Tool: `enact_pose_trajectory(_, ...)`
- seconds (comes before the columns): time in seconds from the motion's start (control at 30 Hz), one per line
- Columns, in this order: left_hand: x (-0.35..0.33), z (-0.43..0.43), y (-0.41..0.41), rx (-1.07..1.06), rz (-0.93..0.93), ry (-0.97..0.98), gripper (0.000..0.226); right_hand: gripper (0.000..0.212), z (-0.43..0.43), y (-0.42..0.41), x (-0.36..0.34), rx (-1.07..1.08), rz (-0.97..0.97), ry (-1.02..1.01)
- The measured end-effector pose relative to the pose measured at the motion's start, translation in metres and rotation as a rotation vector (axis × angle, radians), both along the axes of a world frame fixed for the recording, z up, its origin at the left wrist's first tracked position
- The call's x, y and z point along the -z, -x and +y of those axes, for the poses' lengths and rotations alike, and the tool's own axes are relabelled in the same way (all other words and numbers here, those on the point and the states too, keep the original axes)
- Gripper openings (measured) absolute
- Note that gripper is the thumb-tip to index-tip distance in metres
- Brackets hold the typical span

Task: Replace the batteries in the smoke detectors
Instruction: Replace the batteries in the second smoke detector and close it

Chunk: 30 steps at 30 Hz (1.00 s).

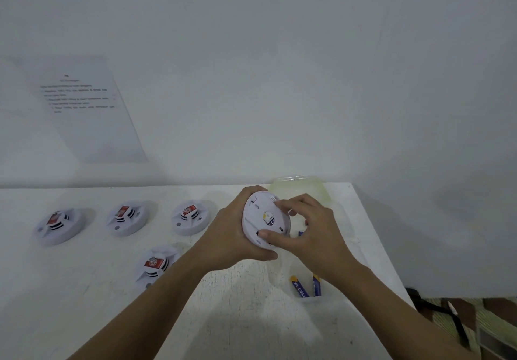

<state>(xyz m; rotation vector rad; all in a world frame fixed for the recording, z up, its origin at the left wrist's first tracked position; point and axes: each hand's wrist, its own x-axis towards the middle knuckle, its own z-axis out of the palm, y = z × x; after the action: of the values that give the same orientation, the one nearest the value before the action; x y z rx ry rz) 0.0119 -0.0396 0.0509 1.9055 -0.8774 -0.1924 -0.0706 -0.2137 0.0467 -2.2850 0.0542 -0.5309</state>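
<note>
A round white smoke detector (pixel 263 219) is held above the white table (pixel 237 317), its back side with a small yellow label facing me. My left hand (pixel 232 233) grips it from the left and below. My right hand (pixel 310 231) pinches its back plate, fingers at the top edge and thumb at the lower edge. Several more white detectors with red labels lie face up on the table: three in a row (pixel 57 225) (pixel 127 218) (pixel 191 217) and one nearer (pixel 155 266). Two blue and yellow batteries (pixel 299 289) (pixel 317 285) lie under my right forearm.
A clear plastic container (pixel 302 187) stands at the table's back right. A printed sheet (pixel 84 107) hangs on the white wall. The table's right edge (pixel 391 261) drops to a striped surface with a black cord (pixel 453 317). Small items lie partly hidden behind my right hand.
</note>
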Motion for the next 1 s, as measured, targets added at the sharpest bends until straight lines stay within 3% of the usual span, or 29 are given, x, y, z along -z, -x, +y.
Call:
enact_pose_trajectory(0.17,0.005,0.005,0.000,0.015,-0.009,-0.057,0.090,0.062,-0.003,-0.004,-0.006,-0.077,0.023,0.224)
enact_pose_trajectory(0.3,0.003,0.007,0.001,0.010,-0.004,-0.061,0.089,0.055,0.000,-0.009,-0.008,-0.089,0.060,0.097)
enact_pose_trajectory(0.57,0.005,0.012,0.003,-0.024,-0.036,-0.079,0.086,0.057,0.006,-0.012,-0.005,-0.136,0.106,0.054)
enact_pose_trajectory(1.0,-0.001,0.017,0.002,-0.003,-0.019,-0.013,0.088,0.052,0.008,-0.012,-0.023,-0.185,0.027,0.153)
